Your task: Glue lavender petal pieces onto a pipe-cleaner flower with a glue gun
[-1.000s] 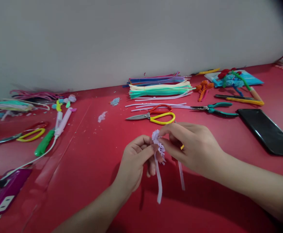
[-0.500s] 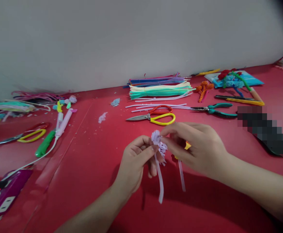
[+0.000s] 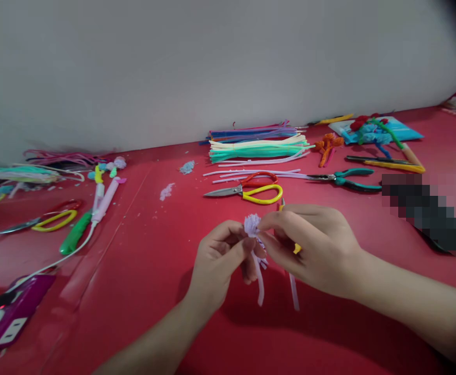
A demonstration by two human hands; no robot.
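Note:
Both of my hands meet over the red table (image 3: pixel 142 312) on a lilac pipe-cleaner piece (image 3: pixel 253 229) with a fluffy coiled head and two stems hanging down. My left hand (image 3: pixel 220 260) pinches it just below the head between thumb and forefinger. My right hand (image 3: pixel 309 247) pinches the head from the right, fingers curled; a small yellow bit (image 3: pixel 297 248) shows under its fingers. Red-and-yellow scissors (image 3: pixel 251 191) lie just beyond my hands.
A stack of pipe cleaners (image 3: pixel 257 143) lies by the wall, with loose lilac ones in front. Green pliers (image 3: pixel 347 178), a blurred dark object (image 3: pixel 431 213) and finished flowers (image 3: pixel 372 129) are to the right. On the left lie a second pair of scissors (image 3: pixel 44 221), a glue gun (image 3: pixel 95 208) and a power strip (image 3: pixel 5 317).
The lilac stems hang shorter and closer to my hands than before. My hands have shifted slightly lower and kept their pinch on the piece.

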